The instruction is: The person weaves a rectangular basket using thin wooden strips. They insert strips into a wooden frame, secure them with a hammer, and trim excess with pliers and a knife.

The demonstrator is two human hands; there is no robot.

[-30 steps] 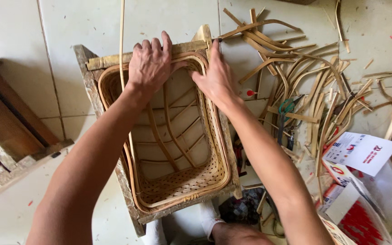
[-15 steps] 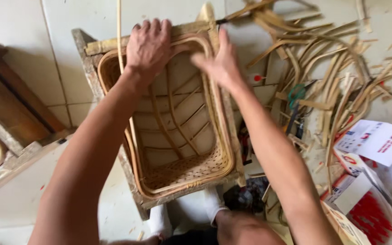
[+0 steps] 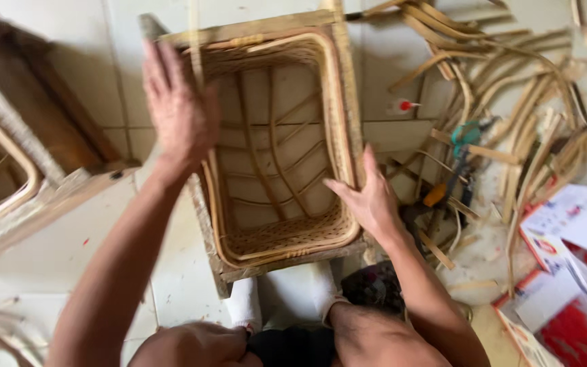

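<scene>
The woven basket (image 3: 276, 156) sits in its wooden frame (image 3: 239, 30) on the floor. Its base is woven, its sides bare ribs. The left hand (image 3: 178, 109) lies flat on the rim, fingers released; the right hand (image 3: 368, 197) presses the frame's edge, fingers open.

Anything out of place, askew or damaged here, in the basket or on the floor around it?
The rattan basket in its wooden frame looks unfinished, not broken: only the near end is woven, the rest is open ribs. It lies slightly askew to the tile lines. Cane offcuts and tools are strewn on the floor at right. Left hand and right hand rest on the rim.
</scene>
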